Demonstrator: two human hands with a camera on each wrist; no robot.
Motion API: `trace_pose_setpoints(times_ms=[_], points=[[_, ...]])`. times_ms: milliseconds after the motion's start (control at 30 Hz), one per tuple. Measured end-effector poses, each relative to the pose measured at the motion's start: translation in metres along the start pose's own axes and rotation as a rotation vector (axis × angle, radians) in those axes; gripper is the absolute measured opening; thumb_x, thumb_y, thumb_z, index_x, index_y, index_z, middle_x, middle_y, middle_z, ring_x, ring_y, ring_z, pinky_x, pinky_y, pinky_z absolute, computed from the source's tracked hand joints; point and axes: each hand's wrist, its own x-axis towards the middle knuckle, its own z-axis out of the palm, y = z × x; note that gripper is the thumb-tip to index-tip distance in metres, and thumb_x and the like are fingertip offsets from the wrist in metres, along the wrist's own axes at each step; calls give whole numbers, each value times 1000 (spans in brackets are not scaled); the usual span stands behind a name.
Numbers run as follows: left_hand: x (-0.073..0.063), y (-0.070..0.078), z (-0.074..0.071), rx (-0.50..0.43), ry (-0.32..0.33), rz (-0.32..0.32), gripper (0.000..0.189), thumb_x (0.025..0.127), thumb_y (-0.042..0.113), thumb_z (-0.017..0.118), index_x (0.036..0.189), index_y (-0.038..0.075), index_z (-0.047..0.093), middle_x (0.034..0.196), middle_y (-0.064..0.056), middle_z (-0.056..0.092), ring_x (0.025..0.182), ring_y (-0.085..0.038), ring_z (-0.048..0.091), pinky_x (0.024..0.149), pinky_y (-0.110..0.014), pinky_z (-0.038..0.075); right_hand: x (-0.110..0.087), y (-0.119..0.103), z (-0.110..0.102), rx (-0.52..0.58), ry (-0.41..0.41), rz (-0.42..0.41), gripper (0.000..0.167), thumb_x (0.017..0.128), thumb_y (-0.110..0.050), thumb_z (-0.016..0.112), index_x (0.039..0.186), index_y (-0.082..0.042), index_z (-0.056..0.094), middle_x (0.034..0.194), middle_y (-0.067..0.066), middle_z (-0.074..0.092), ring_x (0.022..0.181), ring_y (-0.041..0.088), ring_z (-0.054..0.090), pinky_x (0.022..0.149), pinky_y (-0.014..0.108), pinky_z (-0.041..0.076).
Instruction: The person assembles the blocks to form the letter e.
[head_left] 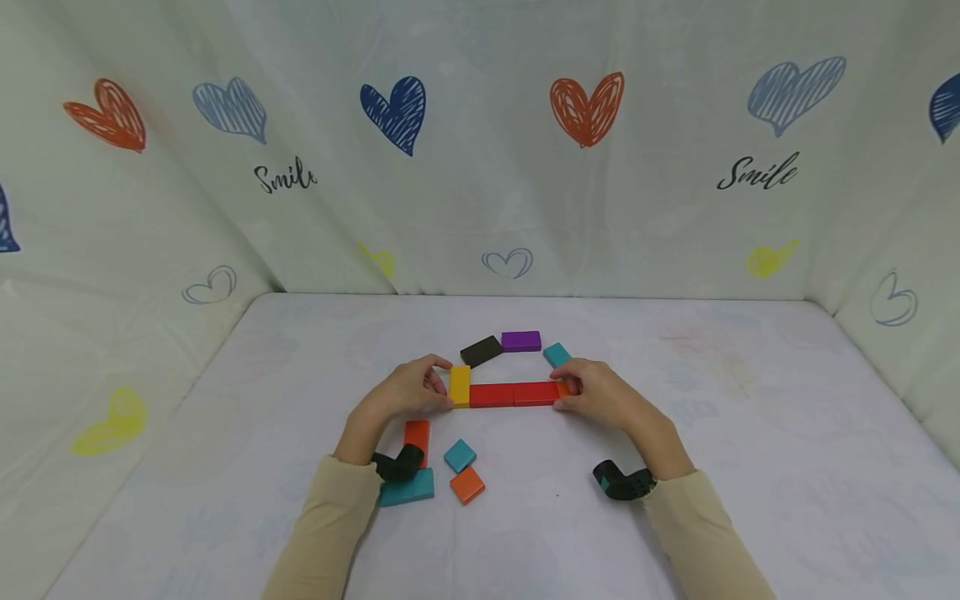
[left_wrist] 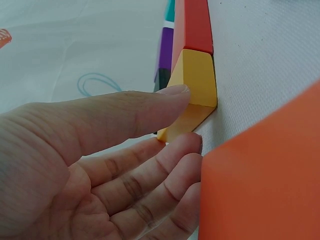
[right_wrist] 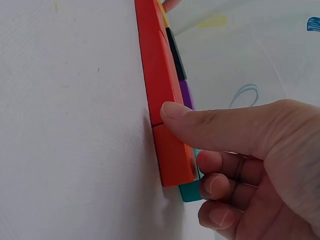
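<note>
My left hand (head_left: 412, 387) is at the left end of a row of blocks, thumb and index finger on opposite ends of the yellow block (head_left: 460, 387). Two red blocks (head_left: 491, 396) lie end to end beside it, touching. At the row's right end, my right hand (head_left: 597, 395) pinches the orange block (right_wrist: 174, 156). Its thumb rests near the seam with the neighbouring red block, and its other fingers are on the far side. In the head view this hand partly covers the orange block and a teal block (head_left: 557, 354) behind it.
Behind the row lie a black block (head_left: 481, 351) and a purple block (head_left: 521, 341). Nearer, by my left wrist, are an orange block (head_left: 417, 440) and a teal block (head_left: 408, 487). A small teal block (head_left: 460, 455) and a small orange block (head_left: 468, 485) lie to their right.
</note>
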Motion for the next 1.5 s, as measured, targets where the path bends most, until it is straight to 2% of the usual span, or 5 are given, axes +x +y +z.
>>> trace_pose_setpoints(times_ms=[700,867,1000,1233,1500], points=[[1,-1,1,4,-4,-2,54,81,14,72,129,12,48,89,-5,57,77,-17,52,68,-24,47,-1,5,0,25,-9,-1,34,79,-14,74,109,-2,63,72,3,46,70,16,44,57,23,36],[-1,-6,-8,-9,-41,63,57,83,20,69,132,6,45,90,-7,58,75,-17,53,66,-24,46,0,4,1,7,-6,-13,33,80,-15,73,109,-2,62,74,4,46,72,15,44,57,23,37],[1,-1,-17,31,8,57,53,87,25,65,132,4,45,95,-10,59,76,-18,54,67,-26,47,-1,3,1,0,-6,-10,33,80,-15,73,108,-2,62,74,3,46,72,15,44,57,23,37],[31,30,-15,174,167,52,40,90,25,60,125,6,54,113,-15,57,94,-26,54,83,-35,50,-2,3,2,2,-7,-14,32,80,-15,73,108,-2,62,74,3,47,72,15,44,58,23,37],[77,54,1,169,72,151,33,90,24,60,122,13,60,118,-11,56,105,-25,51,93,-35,46,-1,2,1,-6,0,-16,32,80,-15,73,107,-2,63,73,3,47,71,15,44,57,23,37]])
